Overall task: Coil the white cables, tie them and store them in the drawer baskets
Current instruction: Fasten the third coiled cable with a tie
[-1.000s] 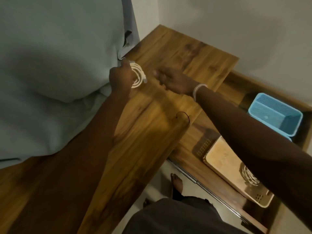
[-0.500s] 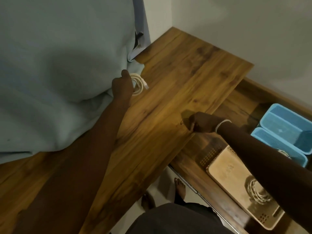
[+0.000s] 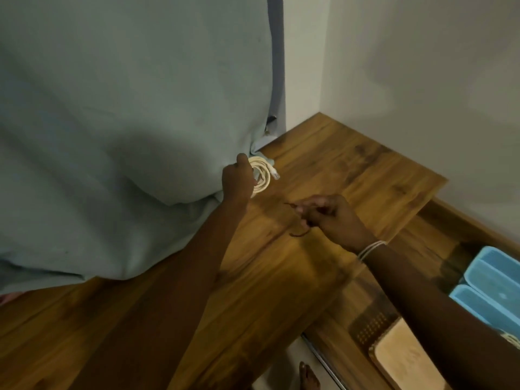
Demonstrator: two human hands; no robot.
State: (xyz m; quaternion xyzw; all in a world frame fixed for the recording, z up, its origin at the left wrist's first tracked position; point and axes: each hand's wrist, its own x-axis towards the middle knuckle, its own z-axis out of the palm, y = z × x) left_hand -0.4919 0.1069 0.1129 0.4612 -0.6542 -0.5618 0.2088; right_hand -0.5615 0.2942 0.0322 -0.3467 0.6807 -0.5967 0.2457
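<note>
A coiled white cable with a clear plug at its end rests on the wooden desktop, held by my left hand against the edge of a grey cloth. My right hand hovers just right and nearer, pinching a thin dark tie whose loop hangs below the fingers. Down at the right, two blue baskets and a beige basket sit in the open drawer. A bit of another white coil shows in the nearer blue basket.
A large grey cloth covers the left and back of the desktop. White walls meet at the corner behind it. The drawer's metal rail runs below the desk edge, and a bare foot stands on the floor.
My right hand picked the dark tie up from the desk's front edge and brought it up toward the coil. My left hand kept holding the coil in place. The view tilted up.
</note>
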